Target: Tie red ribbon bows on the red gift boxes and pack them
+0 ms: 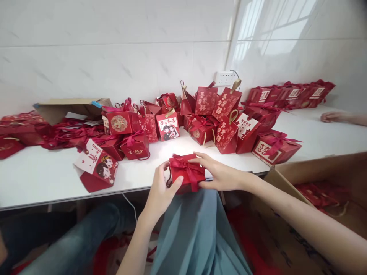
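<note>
A small red gift box (187, 172) with a dark pink ribbon bow on top sits at the table's front edge, above my knee. My left hand (164, 183) grips its left side, with the thumb on the near face. From the right, my right hand (213, 172) holds it, fingers over the top by the bow and thumb low at the side. A dark cord loop shows at the box's left side, and its underside is hidden. Behind it stands a small white-and-red box with a cartoon couple (169, 128).
Red gift boxes crowd the white table (43, 179). A tilted cartoon box (99, 166) stands front left. An open carton (71, 103) is at back left; a larger one (286, 179) holds red items at right. Another person's hand (332, 116) rests at far right. A socket strip (225, 78) is on the wall.
</note>
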Available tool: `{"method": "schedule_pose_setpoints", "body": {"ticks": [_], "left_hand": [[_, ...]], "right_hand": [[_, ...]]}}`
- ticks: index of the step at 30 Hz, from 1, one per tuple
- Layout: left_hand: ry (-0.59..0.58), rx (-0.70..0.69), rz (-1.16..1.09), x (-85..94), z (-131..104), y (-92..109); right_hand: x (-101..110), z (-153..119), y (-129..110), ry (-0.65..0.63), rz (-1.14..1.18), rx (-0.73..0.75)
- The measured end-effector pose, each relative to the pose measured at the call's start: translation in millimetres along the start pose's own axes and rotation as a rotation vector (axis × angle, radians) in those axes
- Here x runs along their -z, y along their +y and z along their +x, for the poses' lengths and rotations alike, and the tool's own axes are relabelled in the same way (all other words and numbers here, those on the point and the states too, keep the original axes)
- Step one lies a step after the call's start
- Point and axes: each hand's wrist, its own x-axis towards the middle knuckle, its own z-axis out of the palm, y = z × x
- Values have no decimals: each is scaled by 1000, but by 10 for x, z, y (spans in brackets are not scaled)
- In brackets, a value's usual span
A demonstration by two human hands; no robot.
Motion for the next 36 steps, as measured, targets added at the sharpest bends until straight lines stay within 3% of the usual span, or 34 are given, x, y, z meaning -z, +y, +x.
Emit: {"method": "schedule_pose_setpoints", "body": {"ticks": [3,6,9,12,15,19,21,23,27,31,36], "left_hand": [[-30,-33,11,1,53,-48],[-25,-138,47,14,101,-40],[-116,-154,-48,35,145,-47],[-160,-63,-168,45,186,-73],[-125,7,-245,39,228,-88],[-118,33,-297,19,269,-86],[-100,37,-272,5,267,-84],[-82,32,-237,-11,249,-84],[-92,24,-231,-13,239,-86],[-117,41,-205,28,401,-90],[-130,-4,-230,-11,792,-98]], "right_hand": [[-41,-3,-6,42,105,-41],[-148,-27,-29,169,206,-102],[-312,-31,-69,335,139,-202],[-449,-21,-164,481,-38,-252],[-521,-4,-288,567,-337,-131],[-570,34,-352,496,-494,134],[-579,48,-324,584,-403,192],[-566,51,-277,703,-215,157],[-489,19,-187,841,233,-134],[-472,-15,-157,826,562,-271],[-566,-74,-249,698,718,-244]]}}
